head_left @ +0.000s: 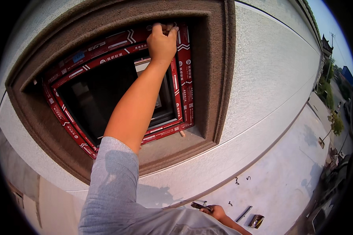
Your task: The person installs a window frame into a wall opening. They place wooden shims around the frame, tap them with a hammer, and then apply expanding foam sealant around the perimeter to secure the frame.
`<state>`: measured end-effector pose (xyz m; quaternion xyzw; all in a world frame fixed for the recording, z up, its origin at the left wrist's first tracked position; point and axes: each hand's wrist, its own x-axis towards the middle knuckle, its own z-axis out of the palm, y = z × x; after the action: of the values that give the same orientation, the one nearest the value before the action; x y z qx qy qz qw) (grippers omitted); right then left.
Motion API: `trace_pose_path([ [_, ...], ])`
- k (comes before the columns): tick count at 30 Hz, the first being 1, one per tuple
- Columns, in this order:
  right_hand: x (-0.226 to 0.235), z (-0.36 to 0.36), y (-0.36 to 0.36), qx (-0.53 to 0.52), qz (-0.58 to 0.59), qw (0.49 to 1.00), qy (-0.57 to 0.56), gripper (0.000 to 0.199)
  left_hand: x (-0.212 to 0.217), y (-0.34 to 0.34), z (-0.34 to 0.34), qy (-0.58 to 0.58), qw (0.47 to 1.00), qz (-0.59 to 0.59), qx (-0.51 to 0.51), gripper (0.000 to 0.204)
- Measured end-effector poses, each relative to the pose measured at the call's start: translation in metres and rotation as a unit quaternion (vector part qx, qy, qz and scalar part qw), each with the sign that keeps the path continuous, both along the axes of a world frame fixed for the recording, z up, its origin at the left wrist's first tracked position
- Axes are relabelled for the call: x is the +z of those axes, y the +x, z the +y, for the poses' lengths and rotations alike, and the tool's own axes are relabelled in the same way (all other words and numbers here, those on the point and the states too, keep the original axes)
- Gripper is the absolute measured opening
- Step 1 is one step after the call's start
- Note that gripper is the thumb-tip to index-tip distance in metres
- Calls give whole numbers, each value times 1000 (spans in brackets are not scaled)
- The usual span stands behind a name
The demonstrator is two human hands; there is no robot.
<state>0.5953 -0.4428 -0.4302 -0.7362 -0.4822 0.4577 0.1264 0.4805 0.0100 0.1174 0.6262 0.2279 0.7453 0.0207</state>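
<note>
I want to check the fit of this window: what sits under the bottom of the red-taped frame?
Under the red-taped window frame lies the brown textured sill, with a small wedge-like piece poking out at the lower corner. The forearm covers part of the frame's bottom, so anything there cannot be seen.

We cannot see what the raised hand (161, 42) presses at the window frame's (184, 78) top edge; its fingertips cover it. At bottom centre, the lower hand (217, 212) grips a dark tool (200, 206) too small to identify, its forearm cut off by the edge.
</note>
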Motion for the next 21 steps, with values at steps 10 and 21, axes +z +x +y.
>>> trace_pose_path([
  [10,-13,-12,23,-36,-51,998,-14,57,17,27,4,-81,994,-74,-3,58],
  [21,43,36,35,45,31,977,208,58,-252,-53,-199,-180,679,663,-257,103],
])
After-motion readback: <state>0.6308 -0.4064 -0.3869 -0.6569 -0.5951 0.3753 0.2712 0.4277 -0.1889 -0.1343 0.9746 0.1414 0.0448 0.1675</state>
